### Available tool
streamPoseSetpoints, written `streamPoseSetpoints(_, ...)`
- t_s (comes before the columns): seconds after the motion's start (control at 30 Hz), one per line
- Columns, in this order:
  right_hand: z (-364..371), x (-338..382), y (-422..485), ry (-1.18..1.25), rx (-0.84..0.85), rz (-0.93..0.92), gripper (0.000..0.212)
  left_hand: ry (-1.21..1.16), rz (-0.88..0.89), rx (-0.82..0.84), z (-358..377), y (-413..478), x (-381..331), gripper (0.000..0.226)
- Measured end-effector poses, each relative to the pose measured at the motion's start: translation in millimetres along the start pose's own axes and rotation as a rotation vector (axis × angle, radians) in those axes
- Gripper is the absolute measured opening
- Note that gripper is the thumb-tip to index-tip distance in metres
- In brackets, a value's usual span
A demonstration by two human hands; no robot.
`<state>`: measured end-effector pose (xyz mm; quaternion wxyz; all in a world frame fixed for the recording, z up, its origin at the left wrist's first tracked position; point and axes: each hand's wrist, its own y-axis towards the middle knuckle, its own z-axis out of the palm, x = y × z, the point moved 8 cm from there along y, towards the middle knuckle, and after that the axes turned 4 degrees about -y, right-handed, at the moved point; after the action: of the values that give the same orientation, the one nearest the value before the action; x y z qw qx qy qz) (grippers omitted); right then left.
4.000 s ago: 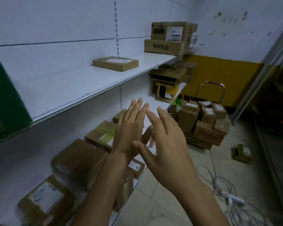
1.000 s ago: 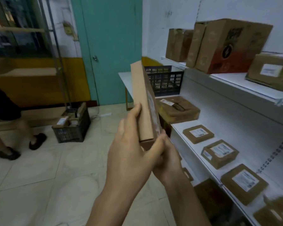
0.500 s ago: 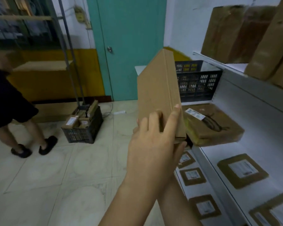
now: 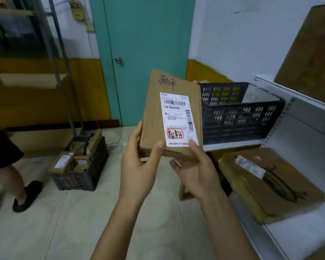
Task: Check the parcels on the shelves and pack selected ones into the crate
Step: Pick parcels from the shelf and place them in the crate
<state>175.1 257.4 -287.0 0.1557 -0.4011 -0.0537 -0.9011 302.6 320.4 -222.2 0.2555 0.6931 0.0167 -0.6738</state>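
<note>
Hands (image 4: 138,166) (image 4: 196,172) pinch parcel (image 4: 154,113) upright, thumbs (image 4: 157,150) in front

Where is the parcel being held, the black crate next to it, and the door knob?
parcel (image 4: 153,117): head view, bare cardboard left of its white label.
black crate (image 4: 240,119): head view, middle of its front wall.
door knob (image 4: 118,59): head view, centre of the round knob.
</note>
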Motion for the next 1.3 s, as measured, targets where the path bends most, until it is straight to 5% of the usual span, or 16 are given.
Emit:
streamPoseSetpoints(0.17,40.6,23.6,102.0,0.067,0.010,-0.156,0.074,-0.413,-0.288,-0.022,6.1,119.5,57.1,0.052)
streamPoseSetpoints(0.3,34.8,24.8,158.1,0.033,-0.105,-0.221,0.079,-0.457,-0.346,0.121,34.0,180.3,82.3,0.038)
streamPoseSetpoints(0.4,16.3,40.9,190.5,0.013,-0.205,-0.289,0.055,-0.322,-0.311,0.227,56.9,219.0,99.6,0.039)
streamPoseSetpoints(0.53,-18.7,74.9,239.4,0.061,-0.295,-0.421,0.059,-0.208,-0.291,0.300,95.4,272.8,121.3,0.052)
streamPoseSetpoints(0.8,-126.0,170.6,349.7,0.142,-0.611,-0.607,0.051,0.168,0.027,0.535,200.8,391.0,162.5,0.055)
streamPoseSetpoints(1.1,-245.5,223.1,394.5,0.041,-1.268,-0.529,0.049,0.241,0.003,0.740,337.6,507.5,226.2,0.048)
streamPoseSetpoints(1.3,-296.8,221.1,414.0,-0.068,-1.391,-0.229,0.032,0.467,0.162,0.981,453.6,572.9,264.8,0.045)
